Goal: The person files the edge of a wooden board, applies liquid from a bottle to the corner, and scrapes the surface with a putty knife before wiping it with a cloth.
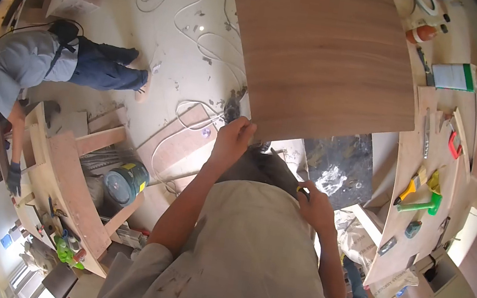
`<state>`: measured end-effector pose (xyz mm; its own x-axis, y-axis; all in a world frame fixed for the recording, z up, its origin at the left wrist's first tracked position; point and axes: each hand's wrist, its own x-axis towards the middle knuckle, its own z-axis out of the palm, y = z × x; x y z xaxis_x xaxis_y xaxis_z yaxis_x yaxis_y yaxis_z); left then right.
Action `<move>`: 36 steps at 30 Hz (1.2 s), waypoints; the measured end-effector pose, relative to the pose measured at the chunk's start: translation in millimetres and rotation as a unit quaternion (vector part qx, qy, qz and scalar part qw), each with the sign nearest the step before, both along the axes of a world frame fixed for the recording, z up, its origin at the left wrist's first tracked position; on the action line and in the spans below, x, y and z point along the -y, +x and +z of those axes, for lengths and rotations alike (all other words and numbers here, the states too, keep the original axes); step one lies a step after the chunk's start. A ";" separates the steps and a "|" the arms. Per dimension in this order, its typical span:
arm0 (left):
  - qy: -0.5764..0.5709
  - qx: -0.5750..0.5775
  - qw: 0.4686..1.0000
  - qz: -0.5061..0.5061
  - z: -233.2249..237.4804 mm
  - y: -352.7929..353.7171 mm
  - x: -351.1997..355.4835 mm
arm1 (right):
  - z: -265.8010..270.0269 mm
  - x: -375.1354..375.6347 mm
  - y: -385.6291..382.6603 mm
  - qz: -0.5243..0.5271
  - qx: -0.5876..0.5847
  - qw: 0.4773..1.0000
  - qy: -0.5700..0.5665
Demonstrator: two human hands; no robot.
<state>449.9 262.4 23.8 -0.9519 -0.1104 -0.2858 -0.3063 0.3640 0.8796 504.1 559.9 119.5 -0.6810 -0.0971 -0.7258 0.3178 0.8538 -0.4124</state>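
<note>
A large brown wood-grain panel [326,57] fills the upper middle of the head view. At its near left corner is my left hand [235,139], with fingers curled around the edge. Farther right, below the panel's near edge, my right hand [316,209] is closed around a slim tool with a yellow and black handle [302,190]. The tool's thin dark end points up and left toward the panel; its exact kind is unclear. A black, white-smeared board [339,169] lies beyond my right hand, partly under the panel.
On the right, a workbench [389,233] bears a green-handled tool [424,204], a yellow-handled brush [412,186], a tin [450,76] and an orange bottle [422,33]. Cables [205,39] trail over the floor. At left, a person [36,60] bends by a wooden frame near a bucket [125,183].
</note>
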 end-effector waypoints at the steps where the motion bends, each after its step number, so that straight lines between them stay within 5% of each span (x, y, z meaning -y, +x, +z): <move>1: 0.014 0.006 1.000 -0.003 -1.7 -0.1 1.2 | -0.7 -2.6 1.1 -0.004 -0.007 1.000 0.001; 6: 0.147 0.040 0.988 0.017 -12.4 -1.6 1.7 | -18.3 -13.1 19.5 -0.037 -0.089 0.995 -0.024; 12: 0.300 0.078 0.949 0.051 -28.0 8.0 1.4 | -19.0 -19.9 43.4 -0.084 -0.041 0.996 -0.010; 21: 0.351 0.080 0.933 0.005 -38.7 1.5 13.8 | -22.4 -3.2 77.2 -0.151 -0.086 0.985 0.007; 32: 0.143 0.024 0.982 -0.122 -96.9 13.1 59.3 | 5.1 52.9 104.7 -0.156 -0.060 0.982 0.092; 36: 0.162 0.057 0.984 -0.048 -117.3 33.6 90.4 | 25.7 79.0 102.6 -0.142 -0.012 0.983 0.116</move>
<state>483.5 172.0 -93.5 -0.9130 0.0924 -0.3974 -0.3882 0.1028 0.9158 606.7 480.9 145.2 -0.6740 0.2659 -0.6892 0.5493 0.8042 -0.2270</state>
